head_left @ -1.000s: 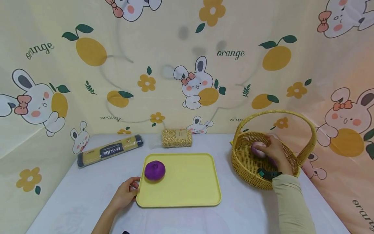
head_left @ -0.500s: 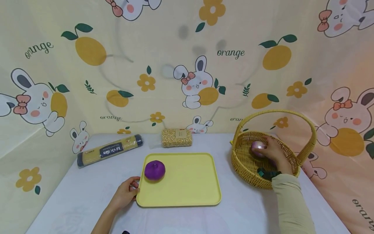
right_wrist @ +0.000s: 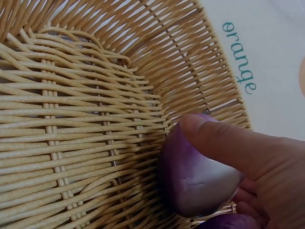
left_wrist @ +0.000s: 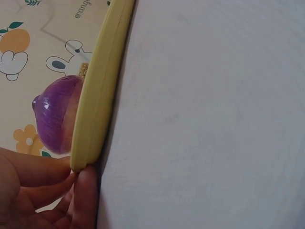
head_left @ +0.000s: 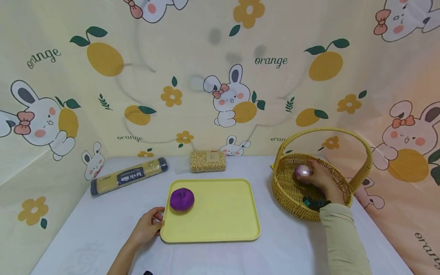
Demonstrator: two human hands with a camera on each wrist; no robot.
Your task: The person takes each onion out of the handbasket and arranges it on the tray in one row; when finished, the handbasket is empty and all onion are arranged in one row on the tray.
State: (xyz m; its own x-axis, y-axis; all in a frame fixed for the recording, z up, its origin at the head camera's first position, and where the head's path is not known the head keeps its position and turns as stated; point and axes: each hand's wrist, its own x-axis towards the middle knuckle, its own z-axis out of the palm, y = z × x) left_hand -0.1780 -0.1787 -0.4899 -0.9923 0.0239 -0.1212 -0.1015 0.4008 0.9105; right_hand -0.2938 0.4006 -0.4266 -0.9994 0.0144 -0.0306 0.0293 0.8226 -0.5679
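Note:
In the head view my left hand (head_left: 148,226) pinches the left rim of a yellow tray (head_left: 223,214), thumb above and fingers underneath. A deep purple onion (head_left: 182,199) sits on the tray's left part; the left wrist view shows its pointed tip and the tray's side wall (left_wrist: 97,95). At the right, my right hand (head_left: 324,177) reaches into a wicker basket (head_left: 287,193) and grips a round purple-and-white vegetable (right_wrist: 195,171), thumb on its top. Its exact kind is unclear. Another purple thing (right_wrist: 228,222) shows partly below it, mostly hidden by the hand.
At the back left lies a long pack of noodles or pasta (head_left: 129,176) with dark ends. A clear bag of yellowish grains (head_left: 207,161) lies behind the tray. The basket's tall arched handle (head_left: 323,131) rises over the right hand. A patterned cloth (head_left: 192,57) hangs behind the table.
Within the basket, the purple-and-white vegetable has turned slightly in my right hand, showing more of its pale side. The left hand and tray stay in place.

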